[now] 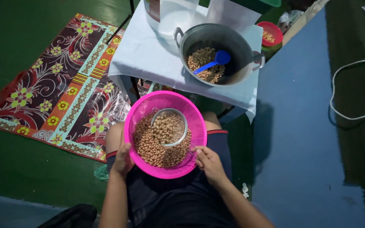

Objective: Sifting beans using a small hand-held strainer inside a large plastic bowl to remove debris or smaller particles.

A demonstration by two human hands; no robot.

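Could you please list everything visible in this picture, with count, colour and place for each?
colander: one, pink, on the person's lap, rim held on both sides
peanuts: many, brown, inside the colander
small bowl: one, metal, lying in the colander, filled with peanuts
pot: one, grey metal with two handles, on the low table, holding some peanuts
scoop: one, blue, resting in the pot
tablecloth: one, white, covering the low table
red dish: one, behind the pot, contents unclear
mat: one, floral, dark red, on the green floor at left
cable: one, white, on the floor at right
left hand: one, gripping the colander's left rim
right hand: one, gripping its right rim
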